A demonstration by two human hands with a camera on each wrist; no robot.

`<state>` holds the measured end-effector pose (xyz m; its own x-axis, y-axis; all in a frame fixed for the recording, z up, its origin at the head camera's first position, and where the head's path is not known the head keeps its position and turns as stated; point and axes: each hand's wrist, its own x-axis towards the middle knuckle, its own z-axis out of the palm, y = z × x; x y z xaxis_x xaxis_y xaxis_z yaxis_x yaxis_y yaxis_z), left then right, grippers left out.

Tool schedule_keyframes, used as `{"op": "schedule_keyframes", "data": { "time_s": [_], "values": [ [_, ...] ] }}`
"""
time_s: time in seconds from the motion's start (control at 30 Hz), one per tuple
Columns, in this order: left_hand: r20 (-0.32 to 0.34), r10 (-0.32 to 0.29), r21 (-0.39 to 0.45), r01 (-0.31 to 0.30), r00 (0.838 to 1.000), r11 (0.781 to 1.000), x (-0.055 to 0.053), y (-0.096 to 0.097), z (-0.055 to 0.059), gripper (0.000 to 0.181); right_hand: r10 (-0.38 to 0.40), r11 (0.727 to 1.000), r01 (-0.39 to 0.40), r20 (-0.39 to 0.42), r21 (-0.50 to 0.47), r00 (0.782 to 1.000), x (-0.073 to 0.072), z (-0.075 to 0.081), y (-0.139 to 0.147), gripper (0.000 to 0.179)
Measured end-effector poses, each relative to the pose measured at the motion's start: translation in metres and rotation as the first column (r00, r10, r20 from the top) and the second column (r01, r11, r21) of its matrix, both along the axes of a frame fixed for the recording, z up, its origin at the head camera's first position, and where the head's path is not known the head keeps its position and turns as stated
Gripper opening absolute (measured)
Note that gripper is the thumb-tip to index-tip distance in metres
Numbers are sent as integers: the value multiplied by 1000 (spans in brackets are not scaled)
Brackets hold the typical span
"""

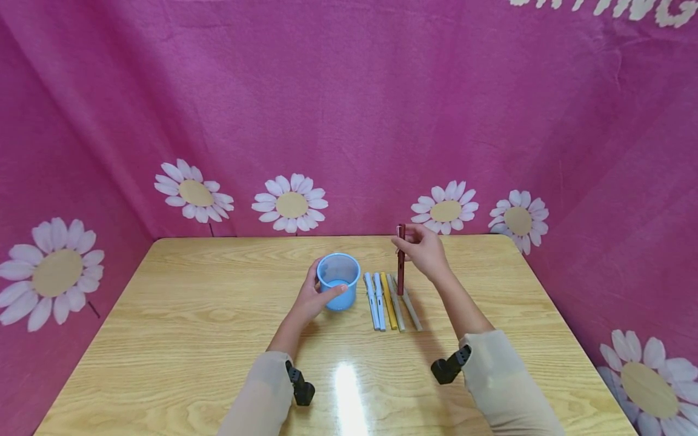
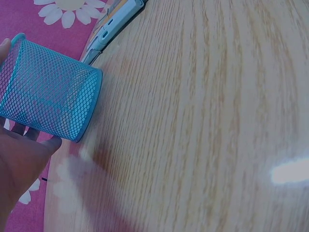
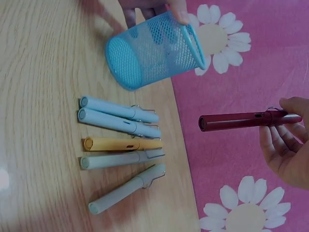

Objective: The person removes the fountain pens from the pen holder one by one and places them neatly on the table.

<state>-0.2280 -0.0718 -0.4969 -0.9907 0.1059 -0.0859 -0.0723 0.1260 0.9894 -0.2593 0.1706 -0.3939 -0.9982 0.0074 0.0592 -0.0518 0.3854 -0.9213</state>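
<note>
A blue mesh pen holder (image 1: 339, 303) stands on the table, and my left hand (image 1: 315, 299) grips its side with the thumb near the rim. From the left wrist view, the mesh wall (image 2: 48, 92) shows nothing inside it. My right hand (image 1: 428, 251) pinches a dark red pen (image 3: 236, 121) by its clip end, holding it upright above the table. Below and left of that hand lie several capped pens side by side: two light blue pens (image 3: 116, 107), a yellow pen (image 3: 116, 144) and two grey-green pens (image 3: 128, 188), the last one slanted apart.
The wooden table (image 1: 191, 321) reaches back to a pink curtain (image 1: 349, 121) printed with white daisies, which also hangs along both sides. A bright light reflection (image 1: 349, 393) falls on the table near the front. Black wrist cameras (image 1: 451, 365) sit on both sleeves.
</note>
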Motion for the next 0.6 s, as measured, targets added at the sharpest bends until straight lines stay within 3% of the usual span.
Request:
{"op": "schedule_keyframes", "data": {
  "time_s": [0.6],
  "values": [
    [15, 9, 3, -9, 1000, 1000, -1, 1, -1, 85, -16, 999, 14, 53, 47, 998, 5, -17, 20, 44]
  ]
}}
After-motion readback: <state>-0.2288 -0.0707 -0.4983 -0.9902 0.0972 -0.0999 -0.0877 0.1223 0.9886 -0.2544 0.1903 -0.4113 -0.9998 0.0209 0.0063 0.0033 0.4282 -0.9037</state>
